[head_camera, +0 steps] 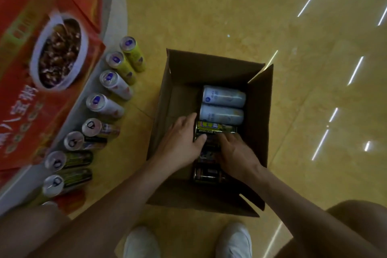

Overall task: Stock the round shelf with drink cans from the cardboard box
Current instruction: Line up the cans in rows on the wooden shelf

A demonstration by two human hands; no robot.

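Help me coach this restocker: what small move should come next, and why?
Probably grip one dark can and lift it out: the left hand and right hand lie on cans inside the cardboard box, none raised yet.

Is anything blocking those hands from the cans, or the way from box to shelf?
Nothing visible. The left hand and right hand touch the dark cans in the open cardboard box; only bare floor lies between it and the round shelf.

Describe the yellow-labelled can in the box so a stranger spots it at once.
Look in the open cardboard box on the floor. The can lies on its side next to the two white cans. Only its label is bright yellow.
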